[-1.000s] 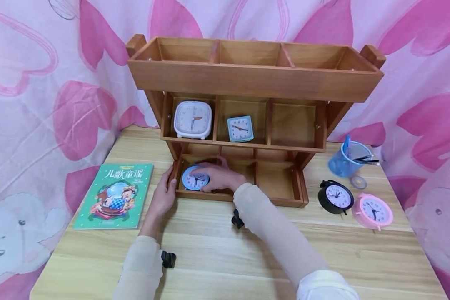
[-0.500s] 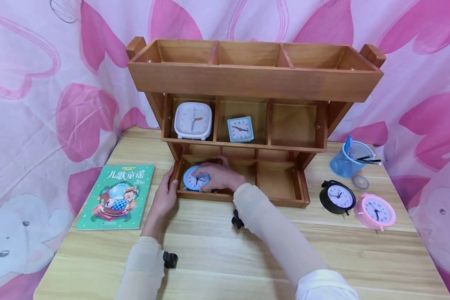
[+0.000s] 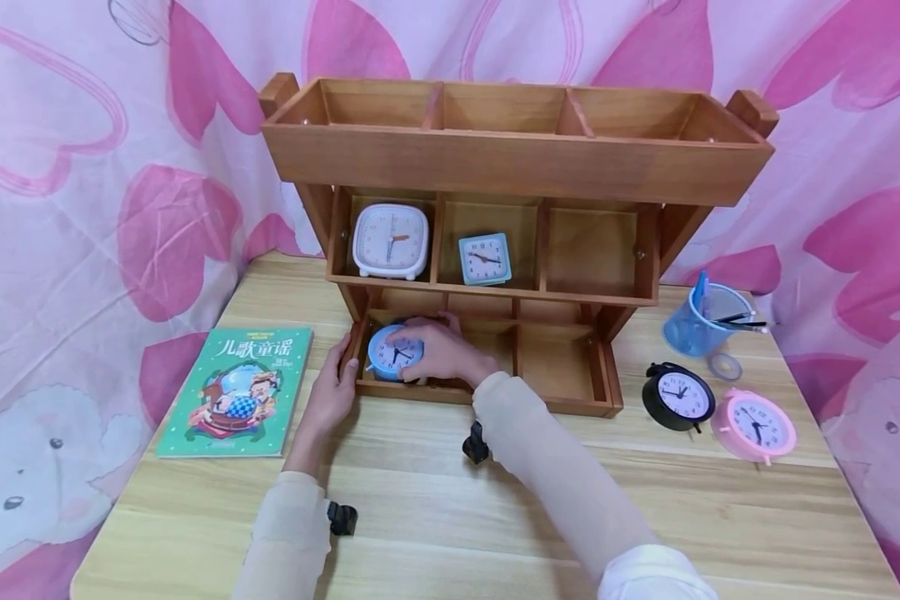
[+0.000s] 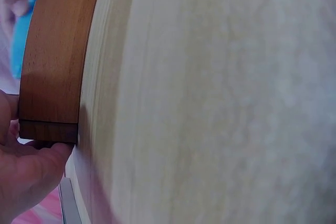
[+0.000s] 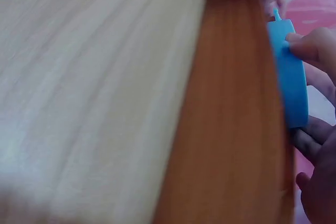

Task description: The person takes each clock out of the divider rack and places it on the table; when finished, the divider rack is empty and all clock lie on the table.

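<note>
Bare hands [image 3: 441, 353]; long sheer cream sleeves [image 3: 562, 475]; small black wrist-mounted cameras [image 3: 476, 442].

My head camera looks forward and down from above the table's near edge, taking in the whole wooden shelf [image 3: 513, 242], both forearms and the table [image 3: 450, 508] around them. My left wrist camera sits very close and low, facing along the tabletop at the shelf's left front corner [image 4: 52, 77], and my right wrist camera, just as close, runs along the shelf's bottom front rail [image 5: 231, 119]. All three share that bottom rail and the blue clock [image 3: 394, 353] behind it
</note>
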Motion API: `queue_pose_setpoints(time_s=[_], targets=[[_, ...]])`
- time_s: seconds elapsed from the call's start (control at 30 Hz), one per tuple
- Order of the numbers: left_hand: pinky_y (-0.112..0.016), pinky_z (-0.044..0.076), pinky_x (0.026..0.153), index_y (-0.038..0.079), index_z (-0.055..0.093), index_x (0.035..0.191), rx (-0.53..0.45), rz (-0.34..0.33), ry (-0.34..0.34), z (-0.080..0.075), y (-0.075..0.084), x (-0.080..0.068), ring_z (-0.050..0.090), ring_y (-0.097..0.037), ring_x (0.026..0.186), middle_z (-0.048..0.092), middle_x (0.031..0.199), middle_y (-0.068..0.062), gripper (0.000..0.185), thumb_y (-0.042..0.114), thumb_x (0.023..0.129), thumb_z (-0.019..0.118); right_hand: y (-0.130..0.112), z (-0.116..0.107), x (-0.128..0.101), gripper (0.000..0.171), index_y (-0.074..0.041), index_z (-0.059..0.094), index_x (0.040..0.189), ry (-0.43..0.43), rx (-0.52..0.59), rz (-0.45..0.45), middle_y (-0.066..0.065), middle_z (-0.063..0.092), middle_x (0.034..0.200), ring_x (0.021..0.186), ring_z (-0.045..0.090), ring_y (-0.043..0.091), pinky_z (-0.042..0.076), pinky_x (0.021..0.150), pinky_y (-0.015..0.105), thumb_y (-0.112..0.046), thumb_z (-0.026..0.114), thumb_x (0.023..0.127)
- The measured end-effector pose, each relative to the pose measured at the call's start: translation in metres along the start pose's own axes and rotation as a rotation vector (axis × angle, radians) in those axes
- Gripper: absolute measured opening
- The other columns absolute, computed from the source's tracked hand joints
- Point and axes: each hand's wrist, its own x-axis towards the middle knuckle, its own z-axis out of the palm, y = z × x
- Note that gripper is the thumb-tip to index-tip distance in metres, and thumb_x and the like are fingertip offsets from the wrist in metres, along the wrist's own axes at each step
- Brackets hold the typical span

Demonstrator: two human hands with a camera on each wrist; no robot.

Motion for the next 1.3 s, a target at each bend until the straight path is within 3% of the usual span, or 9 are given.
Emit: queue_pose_setpoints(time_s=[0.17,0.3,0.57,0.87,0.93,1.03,1.13,1.17,1.3], targets=[[-0.050,0.019,0.117,0.022,0.015,0.156,-0.009,-0.001,-0.007,-0.001,0.000,0.001,0.022,-0.033,0.144,0.020,0.160,-0.012,0.053,0.027,0.106,0.032,-0.010,-0.019,-0.014,0.057,-0.031,0.063,0.128,0.050,0.103,-0.027,-0.003,0.051,0.141,0.127,0.045,0.016,0.019,0.111,0.051,-0.039,0.079,0.074],[-0.051,0.019,0.117,0.021,0.016,0.156,-0.006,-0.004,-0.005,-0.001,0.000,0.001,0.021,-0.033,0.145,0.020,0.160,-0.012,0.053,0.027,0.106,0.033,-0.014,-0.036,-0.045,0.058,-0.030,0.062,0.129,0.128,0.149,-0.017,0.001,0.046,0.146,0.129,0.043,0.021,0.022,0.111,0.054,-0.035,0.080,0.074],[-0.052,0.019,0.116,0.023,0.015,0.156,-0.001,-0.021,-0.013,-0.002,-0.001,0.001,0.023,-0.034,0.144,0.020,0.160,-0.012,0.055,0.028,0.106,0.035,0.000,-0.063,-0.150,0.058,-0.029,0.064,0.124,0.348,0.148,0.096,0.008,0.041,0.147,0.126,0.044,0.031,0.043,0.095,0.055,-0.030,0.083,0.069],[-0.054,0.019,0.116,0.026,0.014,0.156,-0.034,-0.062,-0.025,-0.002,0.002,0.001,0.023,-0.034,0.144,0.018,0.160,-0.011,0.056,0.029,0.105,0.036,0.039,-0.089,-0.277,0.063,-0.019,0.064,0.125,0.570,0.021,0.279,0.022,0.043,0.143,0.123,0.042,0.044,0.041,0.086,0.061,-0.014,0.086,0.067],[-0.054,0.019,0.116,0.025,0.013,0.156,-0.034,-0.066,-0.027,-0.002,0.002,0.001,0.023,-0.035,0.143,0.017,0.160,-0.012,0.056,0.029,0.105,0.035,0.045,-0.095,-0.305,0.066,-0.016,0.065,0.125,0.639,0.007,0.319,0.025,0.044,0.141,0.123,0.041,0.044,0.036,0.092,0.058,-0.007,0.086,0.063],[-0.053,0.019,0.116,0.025,0.014,0.156,-0.037,-0.064,-0.025,-0.002,0.003,0.001,0.023,-0.034,0.143,0.018,0.160,-0.012,0.055,0.028,0.105,0.035,0.054,-0.102,-0.345,0.068,-0.013,0.066,0.122,0.750,-0.033,0.385,0.028,0.048,0.136,0.128,0.041,0.016,0.033,0.101,0.033,0.000,0.085,0.059],[-0.052,0.019,0.117,0.023,0.014,0.156,-0.037,-0.047,-0.022,-0.002,0.001,0.002,0.023,-0.034,0.144,0.018,0.160,-0.013,0.055,0.027,0.105,0.035,0.066,-0.103,-0.383,0.067,-0.008,0.066,0.122,0.827,-0.065,0.463,-0.003,0.052,0.136,0.117,0.035,-0.009,0.024,0.096,0.011,0.005,0.082,0.058],[-0.052,0.019,0.117,0.023,0.014,0.156,-0.037,-0.042,-0.020,-0.002,0.001,0.002,0.023,-0.034,0.143,0.018,0.160,-0.013,0.055,0.026,0.105,0.035,0.071,-0.102,-0.395,0.067,-0.007,0.065,0.124,0.839,-0.071,0.502,-0.005,0.051,0.136,0.112,0.031,-0.016,0.020,0.092,0.005,0.004,0.082,0.060],[-0.051,0.018,0.117,0.022,0.014,0.156,-0.034,-0.039,-0.018,-0.002,0.001,0.001,0.023,-0.035,0.143,0.019,0.160,-0.014,0.055,0.026,0.105,0.034,0.088,-0.095,-0.441,0.066,-0.011,0.058,0.134,0.827,-0.033,0.662,-0.034,0.039,0.124,0.114,0.029,-0.017,0.017,0.096,0.005,-0.003,0.080,0.071]])
